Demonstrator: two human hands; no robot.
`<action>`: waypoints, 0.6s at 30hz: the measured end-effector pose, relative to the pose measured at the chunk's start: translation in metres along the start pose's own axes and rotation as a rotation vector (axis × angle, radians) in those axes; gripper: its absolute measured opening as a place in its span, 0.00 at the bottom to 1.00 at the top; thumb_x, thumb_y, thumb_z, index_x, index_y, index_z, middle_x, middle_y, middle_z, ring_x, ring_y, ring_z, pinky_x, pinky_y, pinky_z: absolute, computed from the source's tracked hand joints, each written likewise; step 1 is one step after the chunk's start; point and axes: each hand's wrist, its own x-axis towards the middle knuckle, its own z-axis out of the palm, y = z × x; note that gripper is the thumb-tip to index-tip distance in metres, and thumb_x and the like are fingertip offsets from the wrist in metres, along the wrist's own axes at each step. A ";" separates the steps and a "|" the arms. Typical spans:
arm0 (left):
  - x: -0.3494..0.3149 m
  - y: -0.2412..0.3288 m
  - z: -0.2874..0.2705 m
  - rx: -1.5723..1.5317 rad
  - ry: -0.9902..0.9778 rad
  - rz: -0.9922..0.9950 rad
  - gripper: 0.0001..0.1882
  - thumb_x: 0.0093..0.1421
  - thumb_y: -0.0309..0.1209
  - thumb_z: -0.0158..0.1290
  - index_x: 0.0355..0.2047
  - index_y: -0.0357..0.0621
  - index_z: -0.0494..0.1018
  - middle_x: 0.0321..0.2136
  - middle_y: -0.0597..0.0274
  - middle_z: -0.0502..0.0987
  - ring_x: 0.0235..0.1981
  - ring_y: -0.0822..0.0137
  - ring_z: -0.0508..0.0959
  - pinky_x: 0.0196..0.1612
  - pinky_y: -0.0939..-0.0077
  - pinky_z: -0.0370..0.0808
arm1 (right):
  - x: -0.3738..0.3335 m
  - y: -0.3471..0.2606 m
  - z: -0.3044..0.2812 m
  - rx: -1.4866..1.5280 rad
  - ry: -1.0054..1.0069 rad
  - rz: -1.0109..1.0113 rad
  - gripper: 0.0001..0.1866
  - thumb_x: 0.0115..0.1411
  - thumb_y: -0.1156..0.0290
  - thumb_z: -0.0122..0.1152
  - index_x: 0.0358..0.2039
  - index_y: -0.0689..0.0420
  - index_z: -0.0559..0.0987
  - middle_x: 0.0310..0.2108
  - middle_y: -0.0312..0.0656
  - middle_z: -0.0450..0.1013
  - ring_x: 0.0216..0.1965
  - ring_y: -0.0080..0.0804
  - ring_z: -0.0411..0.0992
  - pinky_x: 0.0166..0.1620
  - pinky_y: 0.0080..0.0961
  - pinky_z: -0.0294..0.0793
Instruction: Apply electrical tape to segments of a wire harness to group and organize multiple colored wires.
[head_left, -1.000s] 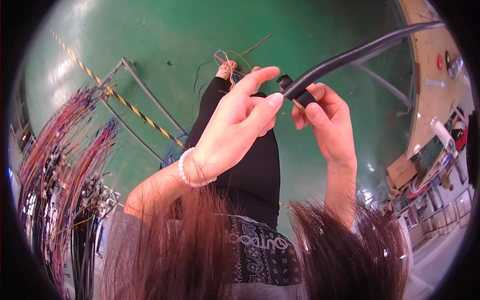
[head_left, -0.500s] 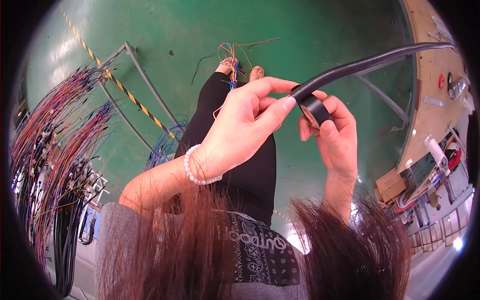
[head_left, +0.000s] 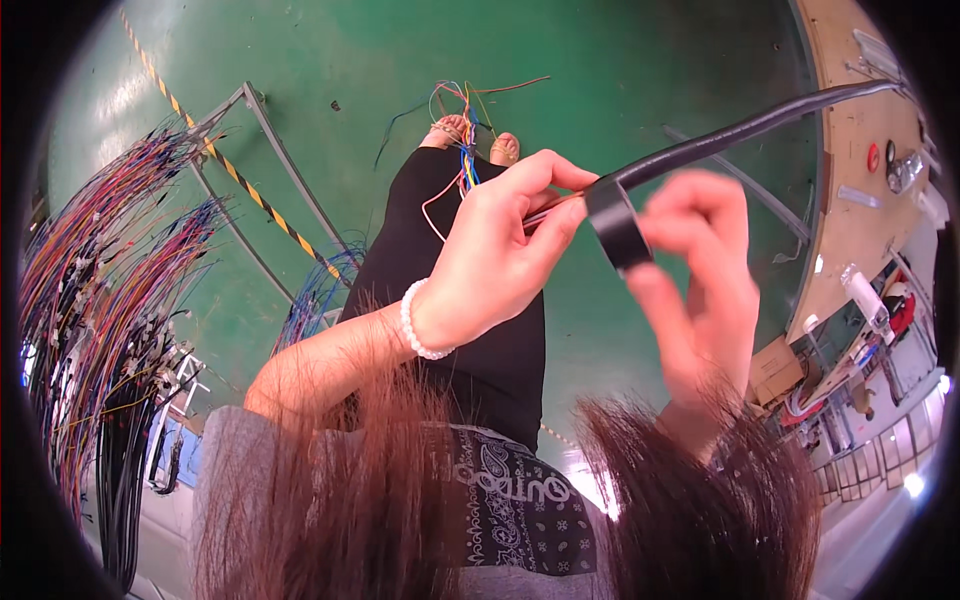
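My left hand [head_left: 500, 250] is closed in a pinch on the black cable [head_left: 720, 137] where its thin wires come out of the sheath. From there the cable runs up and right toward a wooden table. A roll of black tape [head_left: 617, 228] hangs against the cable beside my left fingertips. My right hand [head_left: 705, 280] is at the roll's right side, fingers bent and thumb by its lower edge. Motion blurs these fingers, so whether they grip the roll is unclear. Loose coloured wires [head_left: 467, 150] trail beyond my left hand, over my legs and toward my feet.
A metal rack frame [head_left: 270, 125] with striped tape [head_left: 240, 183] stands on the left, near hanging bundles of coloured wires [head_left: 110, 260]. The wooden table [head_left: 845, 150] on the right carries a red roll [head_left: 873, 157] and small items. A cardboard box [head_left: 775, 368] sits below it.
My right hand has moved right and its fingers have shifted from around the tape roll to its right side. The roll now shows its outer black face. My left hand keeps its pinch.
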 end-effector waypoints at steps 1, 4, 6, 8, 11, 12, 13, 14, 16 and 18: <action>-0.002 0.000 0.003 -0.013 0.036 0.006 0.05 0.62 0.23 0.51 0.37 0.33 0.69 0.23 0.70 0.73 0.23 0.84 0.67 0.23 0.86 0.64 | 0.019 0.001 0.002 -0.041 -0.028 -0.047 0.09 0.51 0.72 0.61 0.33 0.59 0.77 0.41 0.43 0.65 0.46 0.32 0.64 0.55 0.29 0.56; -0.005 0.004 0.006 -0.054 0.056 -0.093 0.05 0.61 0.23 0.52 0.33 0.33 0.69 0.22 0.71 0.72 0.22 0.86 0.66 0.22 0.87 0.62 | 0.070 0.016 0.012 -0.530 -0.087 -0.341 0.07 0.50 0.71 0.63 0.28 0.58 0.76 0.34 0.41 0.67 0.40 0.33 0.66 0.46 0.29 0.61; -0.004 0.008 0.006 -0.209 0.049 -0.200 0.07 0.62 0.27 0.54 0.29 0.36 0.70 0.19 0.75 0.69 0.19 0.87 0.62 0.20 0.88 0.57 | 0.080 0.025 0.015 -0.839 0.050 -0.452 0.10 0.51 0.68 0.63 0.22 0.59 0.73 0.30 0.41 0.67 0.35 0.35 0.66 0.36 0.27 0.62; -0.001 0.012 0.003 -0.273 0.072 -0.244 0.09 0.63 0.29 0.54 0.29 0.37 0.70 0.17 0.77 0.67 0.18 0.87 0.60 0.19 0.87 0.55 | 0.065 0.032 0.013 -0.760 0.263 -0.439 0.10 0.53 0.68 0.63 0.22 0.58 0.72 0.29 0.40 0.67 0.34 0.32 0.66 0.34 0.25 0.61; 0.001 0.012 0.005 -0.320 0.068 -0.225 0.12 0.64 0.34 0.54 0.28 0.39 0.71 0.15 0.79 0.63 0.16 0.86 0.56 0.18 0.85 0.50 | 0.019 0.046 0.012 -0.074 0.462 -0.208 0.06 0.59 0.70 0.60 0.30 0.60 0.75 0.29 0.36 0.67 0.34 0.25 0.65 0.35 0.21 0.63; 0.001 0.012 0.006 -0.310 0.066 -0.246 0.12 0.65 0.34 0.54 0.27 0.38 0.71 0.15 0.79 0.64 0.16 0.87 0.56 0.18 0.85 0.50 | 0.008 0.054 0.015 0.156 0.393 0.015 0.07 0.60 0.71 0.59 0.34 0.61 0.76 0.30 0.35 0.67 0.34 0.22 0.65 0.36 0.20 0.64; 0.001 0.011 0.007 -0.300 0.063 -0.268 0.12 0.65 0.33 0.53 0.27 0.38 0.71 0.15 0.79 0.64 0.16 0.87 0.56 0.18 0.85 0.50 | 0.000 0.065 0.025 0.353 0.326 0.198 0.09 0.61 0.72 0.59 0.39 0.63 0.76 0.30 0.35 0.67 0.35 0.21 0.65 0.37 0.19 0.66; 0.001 0.011 0.008 -0.285 0.050 -0.283 0.12 0.65 0.33 0.53 0.27 0.38 0.71 0.15 0.79 0.64 0.16 0.87 0.56 0.18 0.85 0.50 | 0.000 0.080 0.031 0.363 0.352 0.206 0.09 0.61 0.72 0.59 0.39 0.63 0.76 0.30 0.35 0.67 0.35 0.21 0.65 0.37 0.19 0.66; 0.000 0.011 0.008 -0.272 0.024 -0.312 0.12 0.66 0.33 0.50 0.29 0.38 0.70 0.22 0.73 0.70 0.16 0.86 0.56 0.19 0.87 0.52 | 0.001 0.107 0.042 0.712 -0.058 0.178 0.14 0.60 0.69 0.60 0.41 0.67 0.77 0.30 0.36 0.68 0.35 0.23 0.66 0.40 0.17 0.67; 0.002 0.009 0.004 -0.183 0.024 -0.258 0.11 0.66 0.33 0.50 0.29 0.38 0.71 0.21 0.74 0.69 0.16 0.86 0.56 0.19 0.87 0.52 | -0.006 0.114 0.040 0.544 -0.030 0.064 0.13 0.59 0.69 0.61 0.40 0.66 0.78 0.30 0.35 0.67 0.34 0.23 0.65 0.37 0.17 0.65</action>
